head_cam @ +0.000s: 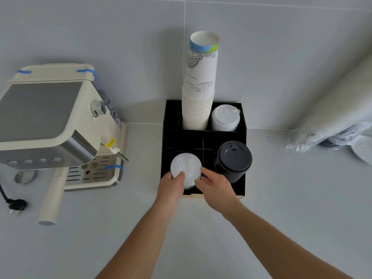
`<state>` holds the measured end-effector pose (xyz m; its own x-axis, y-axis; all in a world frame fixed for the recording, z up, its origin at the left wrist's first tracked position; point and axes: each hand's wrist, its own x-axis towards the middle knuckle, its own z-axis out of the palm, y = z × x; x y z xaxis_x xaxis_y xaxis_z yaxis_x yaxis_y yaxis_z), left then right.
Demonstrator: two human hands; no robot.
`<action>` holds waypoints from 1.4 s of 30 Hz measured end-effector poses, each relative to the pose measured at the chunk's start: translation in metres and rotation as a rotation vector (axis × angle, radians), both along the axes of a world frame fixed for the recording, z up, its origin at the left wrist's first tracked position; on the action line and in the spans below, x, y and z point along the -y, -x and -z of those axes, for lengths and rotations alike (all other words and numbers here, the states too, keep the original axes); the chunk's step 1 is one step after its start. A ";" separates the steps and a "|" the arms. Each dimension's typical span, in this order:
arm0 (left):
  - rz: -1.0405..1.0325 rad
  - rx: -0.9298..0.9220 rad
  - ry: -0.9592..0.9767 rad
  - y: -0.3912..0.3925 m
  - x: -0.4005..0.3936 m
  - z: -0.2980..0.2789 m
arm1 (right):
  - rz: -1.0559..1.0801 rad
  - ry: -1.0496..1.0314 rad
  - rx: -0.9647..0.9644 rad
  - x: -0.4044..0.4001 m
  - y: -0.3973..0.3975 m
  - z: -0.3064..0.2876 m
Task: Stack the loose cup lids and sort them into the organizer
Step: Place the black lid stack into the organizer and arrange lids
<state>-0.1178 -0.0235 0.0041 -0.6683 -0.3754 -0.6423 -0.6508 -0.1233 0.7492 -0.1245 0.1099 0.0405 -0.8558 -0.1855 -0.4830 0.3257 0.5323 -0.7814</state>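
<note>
A black organizer [242,127] stands on the counter against the wall. In its front left compartment sits a stack of clear flat lids [185,166]. My left hand [171,186] grips the stack's near left side, thumb on top. My right hand [215,186] holds the stack's right side with its fingertips. A stack of black lids [233,158] fills the front right compartment. White domed lids [225,117] sit in the back right one. A tall stack of paper cups [199,87] rises from the back middle.
A cream espresso machine [50,125] stands at the left, its portafilter handle [52,198] jutting toward me and a black plug [17,205] lying beside it. At the far right lie plastic sleeves of cups and lids [330,125].
</note>
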 end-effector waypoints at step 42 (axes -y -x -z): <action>-0.087 -0.264 -0.091 -0.031 0.023 -0.057 | 0.287 0.475 -0.135 -0.073 -0.015 -0.088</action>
